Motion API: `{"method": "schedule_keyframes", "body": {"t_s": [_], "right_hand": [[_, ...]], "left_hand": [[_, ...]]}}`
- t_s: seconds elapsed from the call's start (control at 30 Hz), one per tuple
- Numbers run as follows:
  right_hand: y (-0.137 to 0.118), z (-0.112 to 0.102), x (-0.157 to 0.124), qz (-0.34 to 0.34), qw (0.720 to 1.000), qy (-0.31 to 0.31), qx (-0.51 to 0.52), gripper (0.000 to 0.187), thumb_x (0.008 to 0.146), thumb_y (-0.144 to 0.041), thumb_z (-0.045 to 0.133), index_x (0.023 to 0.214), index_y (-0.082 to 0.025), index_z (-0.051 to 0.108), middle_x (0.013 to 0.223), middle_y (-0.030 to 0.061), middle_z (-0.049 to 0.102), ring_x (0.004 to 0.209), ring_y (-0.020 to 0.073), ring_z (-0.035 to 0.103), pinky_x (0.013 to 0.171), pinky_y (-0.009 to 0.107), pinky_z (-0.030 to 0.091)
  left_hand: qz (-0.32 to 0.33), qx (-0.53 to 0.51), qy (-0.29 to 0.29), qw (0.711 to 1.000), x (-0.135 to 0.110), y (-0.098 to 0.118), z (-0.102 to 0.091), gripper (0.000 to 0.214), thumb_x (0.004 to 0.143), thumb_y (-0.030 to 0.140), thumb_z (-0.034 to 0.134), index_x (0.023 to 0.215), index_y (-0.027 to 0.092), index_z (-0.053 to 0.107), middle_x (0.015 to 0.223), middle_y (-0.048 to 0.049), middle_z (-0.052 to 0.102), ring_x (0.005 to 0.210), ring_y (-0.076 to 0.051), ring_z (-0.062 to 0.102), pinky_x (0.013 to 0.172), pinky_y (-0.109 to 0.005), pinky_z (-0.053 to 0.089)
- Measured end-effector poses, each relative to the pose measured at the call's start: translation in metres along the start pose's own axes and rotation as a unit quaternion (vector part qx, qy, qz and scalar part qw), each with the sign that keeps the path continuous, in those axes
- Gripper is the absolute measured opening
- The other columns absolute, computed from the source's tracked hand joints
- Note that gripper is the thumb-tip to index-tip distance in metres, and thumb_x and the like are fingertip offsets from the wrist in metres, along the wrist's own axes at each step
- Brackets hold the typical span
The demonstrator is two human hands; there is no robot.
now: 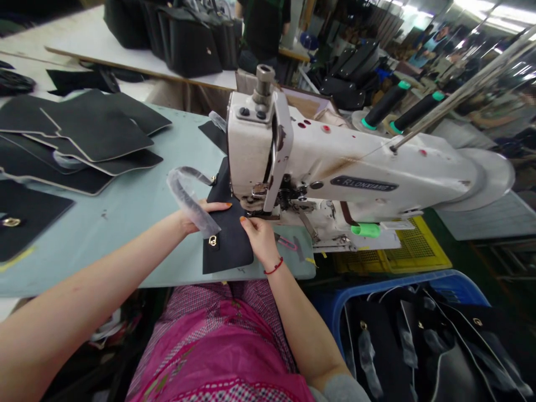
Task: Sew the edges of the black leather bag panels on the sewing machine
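A black bag panel [230, 237] lies on the sewing table, its right edge by the needle area of the sewing machine [259, 139]. A handle [190, 204] in clear plastic wrap arches off it, with gold buckles at both ends. My left hand [196, 216] rests flat on the panel's left side, partly behind the handle, a finger stretched toward the machine. My right hand [260, 239] grips the panel's right edge just in front of the presser foot, the thumb on top; its other fingers are partly hidden.
Black panels [96, 128] are piled at the left of the table. Pink-handled snips [287, 242] lie beside my right wrist. A blue basket [335, 301] of black pieces with wrapped handles stands at lower right. Black bags [188, 42] stand behind, and another person [266, 28] is beyond them.
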State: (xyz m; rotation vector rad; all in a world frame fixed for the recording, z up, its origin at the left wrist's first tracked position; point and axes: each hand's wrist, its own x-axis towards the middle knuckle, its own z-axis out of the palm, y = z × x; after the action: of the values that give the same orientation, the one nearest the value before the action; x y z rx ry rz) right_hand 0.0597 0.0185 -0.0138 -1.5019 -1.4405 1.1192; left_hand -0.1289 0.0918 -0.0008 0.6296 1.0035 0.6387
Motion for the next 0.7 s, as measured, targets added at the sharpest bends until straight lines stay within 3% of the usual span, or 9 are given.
{"method": "schedule_keyframes", "body": {"t_s": [0.17, 0.47, 0.7], "right_hand": [[0.000, 0.001, 0.002, -0.002, 1.000, 0.008, 0.003, 0.049, 0.088, -0.058, 0.049, 0.066, -0.016, 0.060, 0.061, -0.0001, 0.047, 0.058, 0.0119, 0.038, 0.054, 0.024, 0.029], [-0.006, -0.002, 0.000, -0.010, 0.999, 0.011, -0.051, 0.050, 0.090, -0.056, 0.048, 0.058, -0.017, 0.051, 0.055, -0.0020, 0.040, 0.056, 0.0111, 0.034, 0.053, 0.026, 0.022], [-0.020, 0.000, -0.008, 0.004, 0.987, 0.026, -0.157, 0.042, 0.097, -0.039, 0.048, 0.063, -0.016, 0.056, 0.060, 0.0005, 0.053, 0.059, 0.0116, 0.043, 0.056, 0.026, 0.024]], "left_hand": [[0.003, -0.009, -0.022, 1.000, 0.007, -0.003, -0.007, 0.033, 0.070, 0.013, 0.078, 0.103, 0.013, 0.075, 0.101, -0.0140, 0.076, 0.084, -0.030, 0.075, 0.074, -0.036, 0.064], [0.012, -0.007, -0.026, 1.000, 0.005, -0.002, -0.004, 0.036, 0.070, 0.010, 0.077, 0.106, 0.016, 0.074, 0.104, -0.0129, 0.076, 0.089, -0.030, 0.074, 0.078, -0.035, 0.064], [0.000, -0.045, -0.009, 0.999, 0.006, -0.002, -0.003, 0.029, 0.071, 0.005, 0.074, 0.100, 0.008, 0.074, 0.092, -0.0171, 0.076, 0.070, -0.030, 0.075, 0.069, -0.039, 0.064]]}}
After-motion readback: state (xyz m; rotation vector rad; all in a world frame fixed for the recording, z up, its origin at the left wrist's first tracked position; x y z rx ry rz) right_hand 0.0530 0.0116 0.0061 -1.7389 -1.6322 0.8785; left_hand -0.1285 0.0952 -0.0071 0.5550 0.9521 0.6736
